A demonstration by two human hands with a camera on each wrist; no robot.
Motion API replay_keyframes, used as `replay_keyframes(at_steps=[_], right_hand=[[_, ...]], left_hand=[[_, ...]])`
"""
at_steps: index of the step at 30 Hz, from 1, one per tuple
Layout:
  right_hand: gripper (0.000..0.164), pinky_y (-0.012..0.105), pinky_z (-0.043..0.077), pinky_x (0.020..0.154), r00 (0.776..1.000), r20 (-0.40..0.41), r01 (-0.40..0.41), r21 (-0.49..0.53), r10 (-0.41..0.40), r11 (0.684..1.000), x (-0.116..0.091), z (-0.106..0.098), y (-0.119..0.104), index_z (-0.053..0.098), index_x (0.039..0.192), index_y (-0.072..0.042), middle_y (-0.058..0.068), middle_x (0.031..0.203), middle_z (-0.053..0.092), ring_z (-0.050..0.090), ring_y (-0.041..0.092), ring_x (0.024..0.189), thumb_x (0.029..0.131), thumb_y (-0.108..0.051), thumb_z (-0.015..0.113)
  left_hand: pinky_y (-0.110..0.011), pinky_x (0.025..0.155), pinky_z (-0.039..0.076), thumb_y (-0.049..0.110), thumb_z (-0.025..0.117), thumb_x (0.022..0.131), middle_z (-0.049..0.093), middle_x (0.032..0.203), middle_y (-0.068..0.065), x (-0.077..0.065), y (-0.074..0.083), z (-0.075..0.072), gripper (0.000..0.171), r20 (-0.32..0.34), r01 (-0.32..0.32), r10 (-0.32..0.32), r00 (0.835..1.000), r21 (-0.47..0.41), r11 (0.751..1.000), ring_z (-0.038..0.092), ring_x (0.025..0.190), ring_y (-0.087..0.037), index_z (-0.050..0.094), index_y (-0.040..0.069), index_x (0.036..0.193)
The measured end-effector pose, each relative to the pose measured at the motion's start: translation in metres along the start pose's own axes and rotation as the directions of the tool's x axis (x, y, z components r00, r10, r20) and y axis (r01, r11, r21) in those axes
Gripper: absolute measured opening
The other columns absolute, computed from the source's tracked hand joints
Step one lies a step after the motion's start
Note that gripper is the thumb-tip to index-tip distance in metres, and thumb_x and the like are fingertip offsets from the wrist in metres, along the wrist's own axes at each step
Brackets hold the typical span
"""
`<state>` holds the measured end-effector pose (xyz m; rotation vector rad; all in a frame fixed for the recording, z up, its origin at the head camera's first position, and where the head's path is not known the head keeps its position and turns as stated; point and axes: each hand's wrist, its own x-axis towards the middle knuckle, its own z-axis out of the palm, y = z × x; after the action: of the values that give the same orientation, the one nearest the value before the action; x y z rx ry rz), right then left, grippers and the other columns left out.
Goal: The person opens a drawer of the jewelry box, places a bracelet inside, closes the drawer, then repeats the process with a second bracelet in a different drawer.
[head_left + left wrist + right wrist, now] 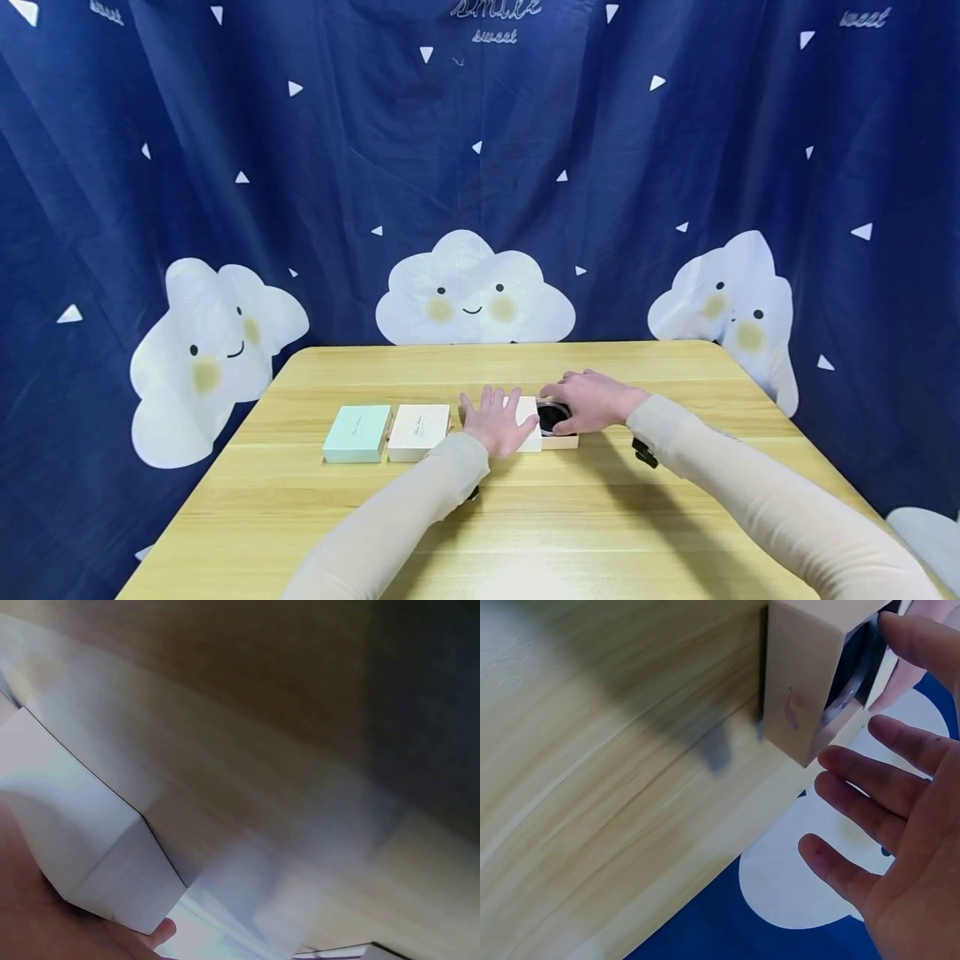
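My left hand lies with its fingers spread over a white box. The left wrist view shows this box close up, with one fingertip past its corner. Directly to the right is a pale pink box, its top side uncovered and a dark round thing with a shiny rim inside. My right hand reaches over that pink box from the right. In the right wrist view, the thumb is at the opening's edge, and the other fingers are spread beside the box.
Left of my left hand, a cream box and a mint-green box stand side by side on the wooden table. Behind the table's far edge hangs a dark blue curtain with smiling clouds.
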<state>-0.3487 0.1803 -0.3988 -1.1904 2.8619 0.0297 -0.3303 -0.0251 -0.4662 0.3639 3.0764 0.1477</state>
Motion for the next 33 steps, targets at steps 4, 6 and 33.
replay_keyframes(at_steps=[4, 6, 33], right_hand=[[0.063, 0.053, 0.048, 0.094, 1.0, 0.017, -0.021, 0.029, 0.02, 0.999, -0.006, -0.002, 0.002, 0.06, 0.137, -0.017, 0.002, 0.117, 0.07, 0.06, 0.024, 0.112, 0.084, -0.049, 0.075], [0.065, 0.055, 0.048, 0.096, 0.999, 0.023, -0.027, 0.047, 0.026, 0.999, -0.009, -0.004, 0.001, 0.059, 0.139, -0.016, 0.005, 0.122, 0.07, 0.06, 0.027, 0.116, 0.085, -0.05, 0.075], [0.091, 0.058, 0.045, 0.104, 0.997, 0.017, -0.072, 0.09, 0.071, 0.993, -0.025, 0.01, 0.013, 0.045, 0.152, -0.019, 0.01, 0.144, 0.058, 0.057, 0.032, 0.126, 0.077, -0.051, 0.083]], left_hand=[[-0.074, 0.115, 0.012, 0.071, 0.022, 0.1, 0.032, 0.164, -0.008, 0.0, 0.0, 0.0, 0.076, 0.014, 0.007, -0.007, 1.0, 0.005, 1.0, 0.02, 0.155, -0.034, 0.024, 0.027, 0.162], [-0.074, 0.115, 0.012, 0.071, 0.022, 0.1, 0.032, 0.163, -0.009, 0.0, 0.0, -0.001, 0.076, 0.013, 0.006, -0.006, 1.0, 0.004, 1.0, 0.02, 0.154, -0.034, 0.025, 0.026, 0.161], [-0.075, 0.114, 0.013, 0.073, 0.021, 0.099, 0.033, 0.163, -0.01, 0.0, 0.0, 0.001, 0.078, 0.006, 0.0, 0.0, 1.0, -0.007, 1.0, 0.02, 0.154, -0.035, 0.025, 0.026, 0.161]])
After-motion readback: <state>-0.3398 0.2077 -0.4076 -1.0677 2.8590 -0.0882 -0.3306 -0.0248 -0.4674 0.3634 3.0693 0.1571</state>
